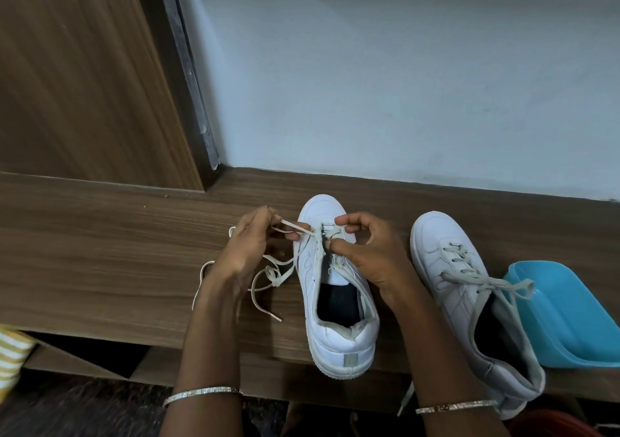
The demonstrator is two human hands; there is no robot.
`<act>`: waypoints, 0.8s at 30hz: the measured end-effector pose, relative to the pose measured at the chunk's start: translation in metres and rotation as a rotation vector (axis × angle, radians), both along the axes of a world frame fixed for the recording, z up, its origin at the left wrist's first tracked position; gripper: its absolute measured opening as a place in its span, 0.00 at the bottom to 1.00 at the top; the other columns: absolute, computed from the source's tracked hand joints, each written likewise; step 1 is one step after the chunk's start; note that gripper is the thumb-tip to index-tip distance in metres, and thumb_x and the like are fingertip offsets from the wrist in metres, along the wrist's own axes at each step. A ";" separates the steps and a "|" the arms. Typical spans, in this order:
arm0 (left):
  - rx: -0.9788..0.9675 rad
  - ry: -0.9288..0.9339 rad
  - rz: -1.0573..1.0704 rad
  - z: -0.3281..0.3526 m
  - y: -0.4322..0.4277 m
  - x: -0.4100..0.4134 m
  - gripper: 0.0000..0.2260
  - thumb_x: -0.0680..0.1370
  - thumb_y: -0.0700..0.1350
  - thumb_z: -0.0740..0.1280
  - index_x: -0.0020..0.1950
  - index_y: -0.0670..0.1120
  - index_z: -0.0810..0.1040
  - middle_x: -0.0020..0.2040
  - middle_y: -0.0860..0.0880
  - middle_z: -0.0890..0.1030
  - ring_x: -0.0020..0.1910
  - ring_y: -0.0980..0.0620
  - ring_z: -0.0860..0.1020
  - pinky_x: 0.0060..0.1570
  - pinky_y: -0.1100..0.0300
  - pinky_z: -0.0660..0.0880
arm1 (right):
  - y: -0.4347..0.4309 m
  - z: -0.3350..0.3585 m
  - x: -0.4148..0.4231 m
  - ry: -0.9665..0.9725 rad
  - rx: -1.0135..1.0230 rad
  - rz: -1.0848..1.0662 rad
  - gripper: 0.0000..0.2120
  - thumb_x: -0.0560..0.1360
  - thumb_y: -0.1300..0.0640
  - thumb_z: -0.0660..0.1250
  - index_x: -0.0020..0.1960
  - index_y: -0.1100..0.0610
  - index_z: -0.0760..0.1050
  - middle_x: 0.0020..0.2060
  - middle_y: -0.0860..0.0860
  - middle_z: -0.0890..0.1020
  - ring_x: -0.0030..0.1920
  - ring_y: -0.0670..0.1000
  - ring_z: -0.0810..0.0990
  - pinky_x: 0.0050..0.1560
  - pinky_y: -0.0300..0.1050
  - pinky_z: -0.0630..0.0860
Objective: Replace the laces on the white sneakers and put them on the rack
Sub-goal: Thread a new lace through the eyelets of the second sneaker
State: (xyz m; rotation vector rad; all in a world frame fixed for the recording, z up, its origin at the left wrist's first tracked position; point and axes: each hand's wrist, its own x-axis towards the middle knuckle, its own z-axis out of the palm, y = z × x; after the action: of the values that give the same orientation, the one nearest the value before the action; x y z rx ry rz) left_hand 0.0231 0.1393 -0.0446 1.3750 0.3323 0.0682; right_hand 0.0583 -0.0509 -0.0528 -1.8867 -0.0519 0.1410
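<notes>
Head view: threading the front eyelets of one white sneaker.

Left grip (250, 245) pinches the cream lace (292, 226), which runs rightward to the front eyelets, just beside the right grip (365, 252). The right grip's curled fingers pinch the eyelet flap of the open sneaker (335, 339). This sneaker stands on the tabletop (100, 252) between the grips, toe away and heel toward the person. Slack lace trails nearer the person than the left grip, which probably makes the next pull. A tied sneaker (446, 259) lies beyond the right grip.
</notes>
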 end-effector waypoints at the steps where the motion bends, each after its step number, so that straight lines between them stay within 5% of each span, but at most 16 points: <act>1: -0.042 -0.009 0.013 -0.001 0.001 0.001 0.13 0.81 0.40 0.56 0.37 0.45 0.71 0.45 0.37 0.86 0.43 0.40 0.82 0.45 0.52 0.74 | 0.001 0.000 0.000 0.000 -0.004 -0.004 0.16 0.66 0.57 0.80 0.51 0.46 0.82 0.50 0.45 0.81 0.50 0.46 0.80 0.49 0.43 0.80; 4: -0.206 -0.030 0.042 -0.003 0.004 0.002 0.15 0.80 0.41 0.56 0.35 0.47 0.74 0.51 0.36 0.85 0.48 0.38 0.82 0.53 0.45 0.76 | 0.002 -0.002 0.000 -0.003 0.000 -0.020 0.14 0.67 0.58 0.78 0.50 0.47 0.81 0.50 0.45 0.81 0.50 0.45 0.80 0.49 0.42 0.79; 6: -0.265 -0.048 0.056 -0.001 0.004 0.001 0.16 0.80 0.41 0.56 0.34 0.48 0.75 0.50 0.37 0.85 0.45 0.39 0.83 0.49 0.49 0.79 | 0.001 -0.003 0.001 0.000 0.007 -0.027 0.14 0.66 0.58 0.78 0.49 0.47 0.81 0.49 0.44 0.81 0.50 0.45 0.80 0.47 0.41 0.79; 12: -0.139 -0.123 0.079 -0.006 -0.003 0.007 0.09 0.82 0.39 0.61 0.42 0.44 0.72 0.30 0.46 0.77 0.40 0.45 0.81 0.42 0.58 0.78 | 0.000 -0.007 0.004 0.018 0.019 -0.022 0.12 0.66 0.55 0.79 0.47 0.46 0.82 0.49 0.44 0.82 0.49 0.48 0.81 0.46 0.42 0.79; 16: 0.199 -0.150 0.000 -0.015 -0.001 0.006 0.03 0.79 0.40 0.71 0.48 0.46 0.78 0.34 0.48 0.74 0.32 0.54 0.72 0.36 0.62 0.72 | -0.001 -0.009 0.006 0.032 0.030 -0.018 0.12 0.65 0.55 0.79 0.47 0.46 0.82 0.49 0.44 0.83 0.49 0.48 0.82 0.50 0.48 0.82; 19: 0.328 -0.182 -0.138 -0.019 0.003 0.004 0.05 0.74 0.43 0.76 0.48 0.45 0.84 0.32 0.45 0.68 0.33 0.49 0.67 0.38 0.59 0.69 | 0.000 -0.009 0.006 0.036 0.035 -0.020 0.12 0.64 0.54 0.80 0.46 0.46 0.82 0.49 0.44 0.83 0.49 0.48 0.83 0.52 0.51 0.83; 24: 0.604 -0.185 -0.186 -0.025 0.008 0.005 0.09 0.69 0.46 0.81 0.47 0.54 0.87 0.37 0.52 0.79 0.36 0.51 0.77 0.43 0.50 0.77 | 0.000 -0.010 0.006 0.028 0.029 -0.024 0.12 0.64 0.54 0.79 0.45 0.46 0.82 0.49 0.44 0.83 0.49 0.48 0.83 0.52 0.52 0.83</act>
State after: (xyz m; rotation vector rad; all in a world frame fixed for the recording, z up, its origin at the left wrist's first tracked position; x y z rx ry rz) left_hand 0.0286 0.1469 -0.0697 1.9751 0.0197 0.1486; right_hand 0.0647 -0.0509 -0.0628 -1.8553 -0.0124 0.1491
